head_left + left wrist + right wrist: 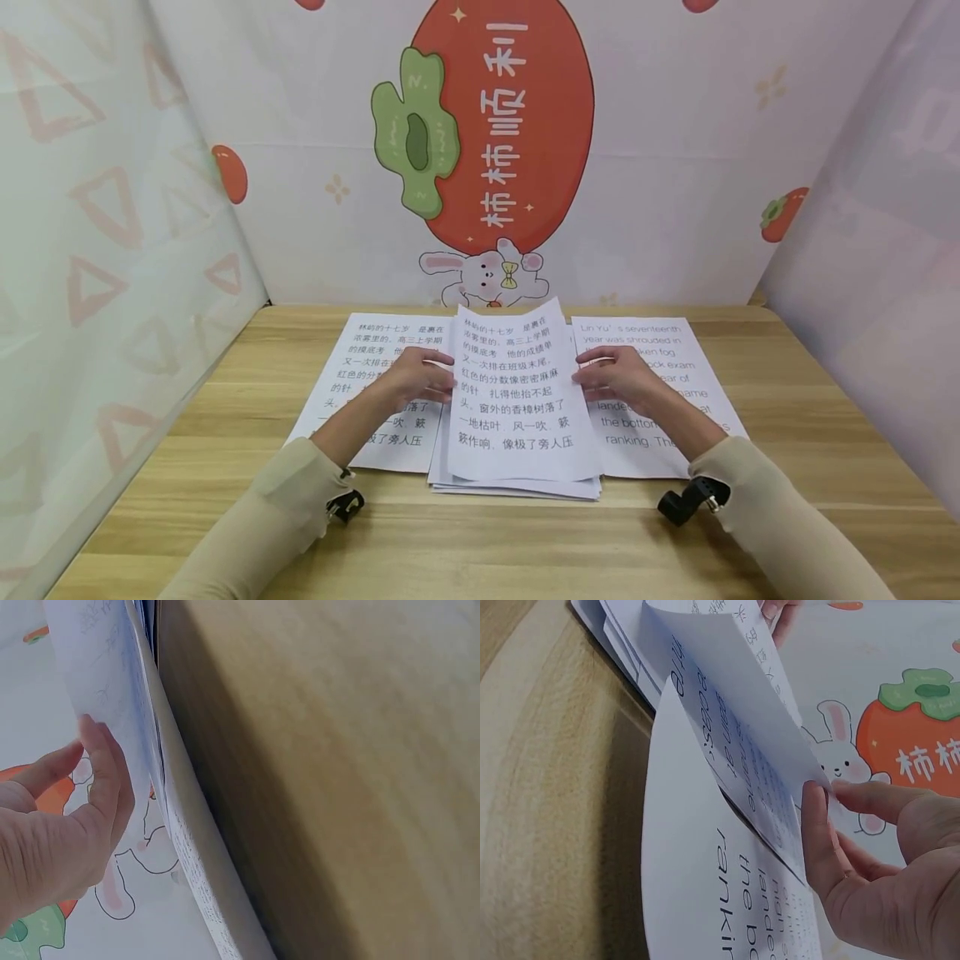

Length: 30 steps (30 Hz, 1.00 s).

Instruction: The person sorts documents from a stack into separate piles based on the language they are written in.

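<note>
1. Centrally, we find a raised sheet (517, 417) of Chinese print, tilted up at its far end above lower papers (441, 462) on a wooden table (510, 550).

2. At its right edge, the right hand (622, 379) pinches the paper; in the right wrist view we see thumb and forefinger meeting there, the other fingers bent behind.

3. At its left edge, the left hand (412, 375) has bent fingers touching the paper, the thumb close to the forefinger. We cannot tell whether they grip it.

4. Most of the lower papers are covered, so we cannot count them.

5. To the left lies a Chinese page (348, 387), to the right an English page (693, 383); hands and wrists hide several lines on each.

6. English letters appear beneath the curling paper in the right wrist view; we cannot tell which surface carries them. Lettering in the left wrist view is too faint to read.

7. Both beige sleeves (787, 517) run off the bottom edge. Behind, a backdrop (675, 125) shows a large persimmon (555, 125), cut off at the top, above a rabbit (495, 275).
</note>
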{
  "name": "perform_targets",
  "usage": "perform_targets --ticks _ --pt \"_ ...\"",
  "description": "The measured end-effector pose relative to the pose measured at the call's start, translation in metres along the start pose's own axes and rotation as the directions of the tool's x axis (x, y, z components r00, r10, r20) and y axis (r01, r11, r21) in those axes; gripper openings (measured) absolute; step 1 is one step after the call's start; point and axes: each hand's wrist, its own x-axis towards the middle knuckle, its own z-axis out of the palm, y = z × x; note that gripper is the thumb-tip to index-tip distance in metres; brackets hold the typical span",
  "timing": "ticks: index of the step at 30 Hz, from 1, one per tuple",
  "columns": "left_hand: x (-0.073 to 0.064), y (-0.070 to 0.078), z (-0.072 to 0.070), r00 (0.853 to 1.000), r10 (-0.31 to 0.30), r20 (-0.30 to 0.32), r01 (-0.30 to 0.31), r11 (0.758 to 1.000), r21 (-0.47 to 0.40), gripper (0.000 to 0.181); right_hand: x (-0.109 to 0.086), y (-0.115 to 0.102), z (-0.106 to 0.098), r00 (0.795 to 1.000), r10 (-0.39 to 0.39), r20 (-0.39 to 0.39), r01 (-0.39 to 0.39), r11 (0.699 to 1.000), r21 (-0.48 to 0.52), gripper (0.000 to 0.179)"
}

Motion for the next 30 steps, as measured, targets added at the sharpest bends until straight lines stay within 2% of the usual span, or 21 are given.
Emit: perform_targets --ticks 7,15,23,30 --pt "0.0011 0.0036 0.0043 1.000 -0.009 -0.008 0.009 0.998 0.063 0.047 -0.0015 -0.0016 0.0039 1.000 0.005 -0.016 -0.006 0.999 -0.046 0.050" --pt "0.0005 0.0048 0.0046 1.000 0.009 -0.013 -0.008 0.993 0.114 0.028 -0.0028 0.0004 0.0082 1.000 -0.001 -0.030 -0.003 0.992 -0.127 0.051" --pt "0.0040 0.0038 0.0020 0.999 0.033 -0.019 -0.030 0.990 0.137 0.020 -0.0059 -0.0017 0.0099 1.000 -0.007 -0.025 0.004 0.991 -0.131 0.048" --pt "0.0041 0.0041 -0.0010 0.999 0.024 -0.036 -0.019 0.991 0.130 0.021 -0.0089 -0.0075 0.0094 1.000 0.013 -0.027 -0.016 0.994 -0.107 0.048"
